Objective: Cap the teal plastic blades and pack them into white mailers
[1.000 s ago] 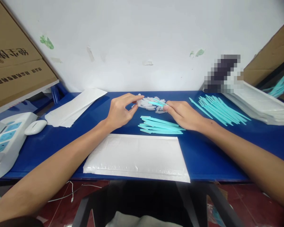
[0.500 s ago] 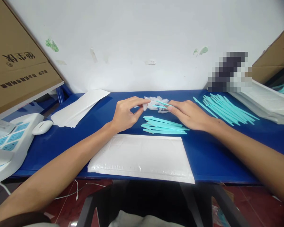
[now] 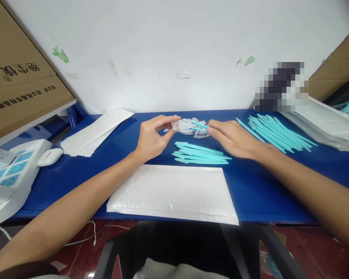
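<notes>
My left hand [image 3: 152, 136] pinches a small translucent plastic cap [image 3: 175, 126] between thumb and fingertips. My right hand [image 3: 232, 137] grips two teal eyebrow razors [image 3: 198, 124], their ends pointing left at the cap but apart from it. Behind and below both hands lies a small heap of similar loose caps [image 3: 187, 126]. Closer to me, a bunch of teal eyebrow razors [image 3: 200, 153] lies flat on the blue table. A larger row of razors [image 3: 279, 132] rests beyond my right wrist.
A white padded envelope [image 3: 174, 193] lies at the table's front edge [image 3: 273, 211]. White sheets [image 3: 94, 133], a white mouse-shaped item [image 3: 50, 157] and a power strip [image 3: 21, 166] are on the left. White envelopes [image 3: 322, 124] are stacked at right; a cardboard box [image 3: 26, 58] stands left.
The fingers of my left hand have shifted slightly, and the cap shows more clearly between them. The razors in my right hand have turned a little. The view has moved slightly.
</notes>
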`<state>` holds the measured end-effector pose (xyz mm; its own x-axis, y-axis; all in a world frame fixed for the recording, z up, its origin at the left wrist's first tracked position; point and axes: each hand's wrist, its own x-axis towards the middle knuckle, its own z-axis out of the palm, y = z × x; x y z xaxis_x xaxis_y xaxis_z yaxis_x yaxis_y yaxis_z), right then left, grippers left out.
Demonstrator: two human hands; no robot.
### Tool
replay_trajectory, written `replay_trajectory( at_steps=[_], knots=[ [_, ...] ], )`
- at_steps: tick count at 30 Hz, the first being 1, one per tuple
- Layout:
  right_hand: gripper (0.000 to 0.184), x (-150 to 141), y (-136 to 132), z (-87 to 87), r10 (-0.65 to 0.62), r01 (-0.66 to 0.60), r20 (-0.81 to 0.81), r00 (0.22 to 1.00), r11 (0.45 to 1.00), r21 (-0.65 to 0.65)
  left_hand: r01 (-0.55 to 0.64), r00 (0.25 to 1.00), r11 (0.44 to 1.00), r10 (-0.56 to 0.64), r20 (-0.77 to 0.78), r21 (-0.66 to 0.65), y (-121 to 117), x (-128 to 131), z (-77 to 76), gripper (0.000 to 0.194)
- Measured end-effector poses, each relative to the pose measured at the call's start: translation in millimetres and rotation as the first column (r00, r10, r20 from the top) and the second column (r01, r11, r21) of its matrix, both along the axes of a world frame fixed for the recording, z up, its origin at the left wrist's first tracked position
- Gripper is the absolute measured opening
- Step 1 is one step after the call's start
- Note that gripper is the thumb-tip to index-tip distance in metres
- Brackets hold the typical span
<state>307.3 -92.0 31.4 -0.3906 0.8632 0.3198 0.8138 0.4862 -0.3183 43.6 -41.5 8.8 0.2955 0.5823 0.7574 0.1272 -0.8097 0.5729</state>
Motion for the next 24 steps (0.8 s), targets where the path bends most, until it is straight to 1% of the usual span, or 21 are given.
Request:
replay_trajectory(
  at_steps=[5,10,13,18,21,24],
  knots=[
    [0.035,-0.8,-0.6,0.2,-0.007,0.007,0.025,1.000,1.000,-0.003,0.005,1.000,0.999,-0.004,0.025,-0.054,-5.2,2.7,2.1,0.025],
    [0.038,-2.7,-2.3,0.1,0.051,-0.051,-0.009,0.999,0.998,0.038,0.032,0.999,0.991,-0.029,0.020,-0.127,-10.0,6.5,-0.2,0.028],
    [0.038,-6.0,-3.7,0.1,0.057,-0.057,-0.007,0.998,0.997,0.060,0.064,0.998,0.982,-0.061,0.024,-0.175,-11.4,7.8,-2.6,0.030],
    [0.036,-10.5,-5.2,-0.3,0.021,-0.023,0.015,1.000,0.995,0.096,0.113,0.994,0.953,-0.106,0.039,-0.280,-9.4,7.8,-4.0,0.036],
    [0.035,-10.1,-4.7,-1.5,0.004,-0.006,0.014,1.000,0.991,0.132,0.162,0.987,0.929,-0.148,0.066,-0.333,-5.2,7.4,-4.1,0.036],
    [0.037,-9.2,-4.2,-2.7,-0.013,0.011,0.010,1.000,0.988,0.157,0.182,0.983,0.906,-0.156,0.099,-0.383,-0.6,7.2,-5.0,0.038]
  ],
)
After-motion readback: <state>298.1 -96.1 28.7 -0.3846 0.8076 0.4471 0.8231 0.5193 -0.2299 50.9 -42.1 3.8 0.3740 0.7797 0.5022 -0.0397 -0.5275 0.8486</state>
